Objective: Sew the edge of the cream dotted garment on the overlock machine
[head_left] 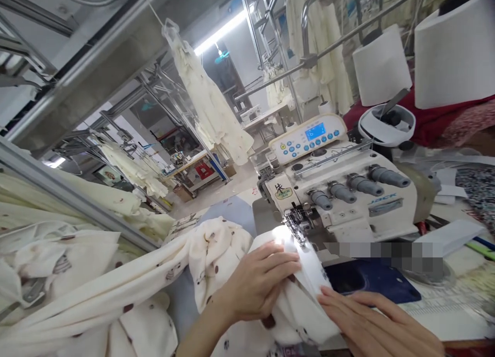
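head view. left hand laid flat, fingers loosely spread, pressing down on cream printed fabric; fingertips just short of the presser foot of the overlock machine. right hand flat too, fingers extended and close together, resting on the fabric edge nearest the body, just right of the left hand; nothing pinched by either. fabric lying under both hands, running ahead of the left fingertips to the lit needle area, and trailing far to the left of the left hand in loose folds over the table. judged light, thin and limp, likely to slide and bunch; best controlled by flat palm pressure near the seam edge, not by lifting. dark blue mat just beyond the right hand. thread cones well beyond and to the right, above the machine. hanging cream garments far ahead of the left hand, on overhead rails.
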{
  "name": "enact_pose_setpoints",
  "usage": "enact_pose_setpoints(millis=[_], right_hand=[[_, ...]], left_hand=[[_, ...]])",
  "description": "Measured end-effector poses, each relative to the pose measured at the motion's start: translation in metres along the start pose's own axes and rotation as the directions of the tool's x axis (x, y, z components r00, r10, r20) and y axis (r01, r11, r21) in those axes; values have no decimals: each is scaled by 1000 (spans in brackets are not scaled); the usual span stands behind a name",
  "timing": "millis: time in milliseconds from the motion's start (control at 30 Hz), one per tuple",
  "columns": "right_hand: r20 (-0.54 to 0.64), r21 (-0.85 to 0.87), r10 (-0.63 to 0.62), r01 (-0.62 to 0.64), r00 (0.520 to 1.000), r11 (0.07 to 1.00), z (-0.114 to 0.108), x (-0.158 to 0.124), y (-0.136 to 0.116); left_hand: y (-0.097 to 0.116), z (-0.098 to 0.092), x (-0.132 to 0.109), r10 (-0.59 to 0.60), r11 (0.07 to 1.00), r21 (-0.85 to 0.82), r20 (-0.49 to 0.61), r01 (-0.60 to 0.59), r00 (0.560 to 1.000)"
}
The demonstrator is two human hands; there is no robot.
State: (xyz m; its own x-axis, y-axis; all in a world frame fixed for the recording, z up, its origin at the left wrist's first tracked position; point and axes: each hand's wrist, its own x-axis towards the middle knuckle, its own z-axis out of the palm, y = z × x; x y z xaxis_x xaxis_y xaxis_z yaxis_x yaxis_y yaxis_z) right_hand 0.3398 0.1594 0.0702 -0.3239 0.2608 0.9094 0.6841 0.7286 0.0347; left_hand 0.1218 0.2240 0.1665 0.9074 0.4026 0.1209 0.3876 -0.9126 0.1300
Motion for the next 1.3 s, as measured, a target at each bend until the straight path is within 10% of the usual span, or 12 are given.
enact_pose_setpoints(millis=[333, 533, 833, 1000, 1167, 1300], right_hand=[[-99, 91, 98, -89, 990, 992, 28, 5, 11], [-165, 155, 120, -94, 979, 983, 46, 12, 19], [121, 388, 181, -215, 976, 896, 9, 26, 30], [29, 337, -2, -8, 1000, 941, -17, 33, 8], [-59, 178, -54, 63, 997, 982, -16, 14, -6], [3, 90, 25, -25, 1000, 996, -6, -11, -9]], left_hand=[[-26, -8, 5, 7, 1000, -7, 72, -6, 997], [-41, -27, 20, -56, 955, 295, 243, -18, 968], [51, -72, 45, 53, 969, 186, 488, -163, 871], [71, -60, 40, 160, 957, 151, 437, -248, 885], [57, -25, 21, -88, 981, 185, 158, 58, 984], [41, 13, 4, -188, 929, 309, -81, 204, 979]])
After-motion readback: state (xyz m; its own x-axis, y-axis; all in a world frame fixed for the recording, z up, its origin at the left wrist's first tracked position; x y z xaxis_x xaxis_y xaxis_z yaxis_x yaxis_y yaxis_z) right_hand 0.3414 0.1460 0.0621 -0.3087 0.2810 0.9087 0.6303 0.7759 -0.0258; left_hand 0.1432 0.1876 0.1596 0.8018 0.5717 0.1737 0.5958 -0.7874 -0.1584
